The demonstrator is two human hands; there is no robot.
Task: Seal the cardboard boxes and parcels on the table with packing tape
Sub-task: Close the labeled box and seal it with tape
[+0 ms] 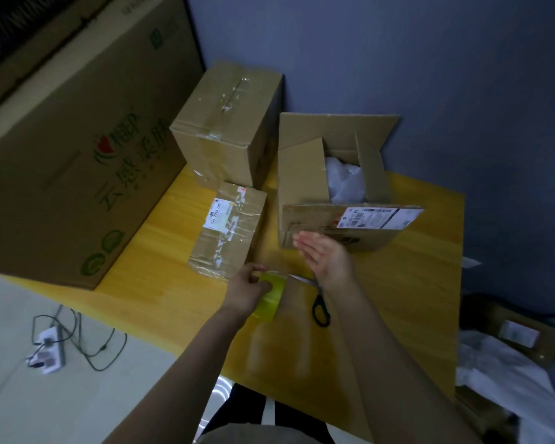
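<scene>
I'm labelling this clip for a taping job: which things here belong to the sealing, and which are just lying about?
Job: tape roll gripped by the left hand; scissors; open box; small parcel; taped box; right hand, open.
Lying about: large printed carton; power strip on the floor; white sheets beside the table.

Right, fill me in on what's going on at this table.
A person is taping up parcels. Their left hand grips a roll of yellow-green tape, while the right hand is open, fingers straight, by the front of the open box, which has its flaps up and white stuffing inside. Scissors lie on the table beside the tape. The flat parcel and the taller box behind it are already taped.
</scene>
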